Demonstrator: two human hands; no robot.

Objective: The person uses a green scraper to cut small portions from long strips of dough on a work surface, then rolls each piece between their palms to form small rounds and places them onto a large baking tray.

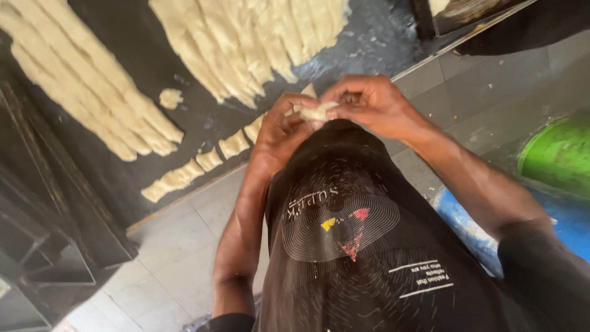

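Dark, flour-dusted worktop [203, 123] fills the upper part of the view, with grey floor tiles [178, 246] below its edge. At the centre, both hands meet over a small pale dough piece [318, 111], held just above the person's black printed shirt [350, 240] and in front of the worktop's edge. The left hand [279, 132] has its fingers curled up around the lower left of the piece, pinching it. The right hand [369, 104] comes in from the right, fingers bent down and closed on the top of the same piece, so the dough is squeezed between the two hands and mostly hidden by them. Just left of the hands, a row of short cut dough chunks [203, 163] lies along the worktop's edge. Beyond them, long dough ropes [92, 86] lie side by side on the left, and another batch [246, 43] lies above the hands. A green tub [559, 154] and a blue sheet [467, 224] show at right on the floor.
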